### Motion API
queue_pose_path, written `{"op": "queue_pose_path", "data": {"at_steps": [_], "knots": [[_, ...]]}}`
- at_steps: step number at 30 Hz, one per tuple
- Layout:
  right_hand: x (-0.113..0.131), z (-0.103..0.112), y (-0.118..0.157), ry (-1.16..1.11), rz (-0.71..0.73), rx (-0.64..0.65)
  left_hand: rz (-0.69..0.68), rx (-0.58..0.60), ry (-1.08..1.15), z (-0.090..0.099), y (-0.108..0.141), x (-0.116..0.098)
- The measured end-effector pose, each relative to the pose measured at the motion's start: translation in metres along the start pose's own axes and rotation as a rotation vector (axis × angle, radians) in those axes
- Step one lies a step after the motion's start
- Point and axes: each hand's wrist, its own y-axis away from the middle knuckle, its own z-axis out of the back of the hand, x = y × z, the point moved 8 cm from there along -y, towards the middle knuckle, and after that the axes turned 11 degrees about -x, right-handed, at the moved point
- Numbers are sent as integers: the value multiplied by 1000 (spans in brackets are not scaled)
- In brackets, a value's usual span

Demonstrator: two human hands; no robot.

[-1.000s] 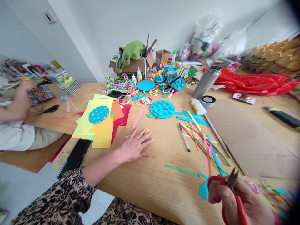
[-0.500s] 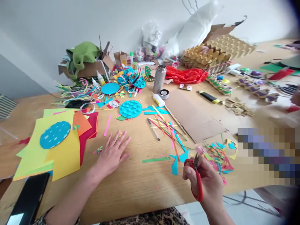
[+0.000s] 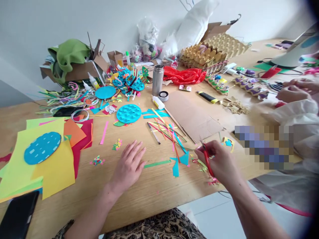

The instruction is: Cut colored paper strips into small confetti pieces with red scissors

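My left hand (image 3: 131, 162) lies flat on the wooden table, fingers spread a little. Its thumb is beside the left end of a narrow green strip (image 3: 157, 164). In my right hand (image 3: 220, 159) are red-handled scissors (image 3: 207, 161), their tips pointing up and away from me. That hand is over a pile of small coloured scraps (image 3: 203, 166) and hides much of it. Blue cut pieces (image 3: 183, 159) lie between my hands, below a bundle of thin coloured strips (image 3: 166, 131) and a pen (image 3: 154, 132). Little heaps of snippets (image 3: 97, 160) are left of my left hand.
Coloured sheets (image 3: 54, 172) with a spotted blue disc (image 3: 42, 147) lie left, near a black phone (image 3: 18, 215). A dimpled blue disc (image 3: 129, 113), a metal flask (image 3: 158, 80) and cardboard (image 3: 191, 113) stand or lie farther back. Another person's hands (image 3: 295, 91) are at right.
My left hand has slid right to the green strip, uncovering a small heap of snippets. My right hand has carried the scissors away from me over the scrap pile. The view has shifted.
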Motion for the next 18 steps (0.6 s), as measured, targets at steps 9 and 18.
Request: {"op": "queue_pose_path", "data": {"at_steps": [9, 18], "knots": [[24, -59, -33, 364, 241, 360, -185, 131, 97, -35, -50, -79], [-10, -64, -36, 435, 226, 332, -219, 108, 62, -68, -61, -107]]}}
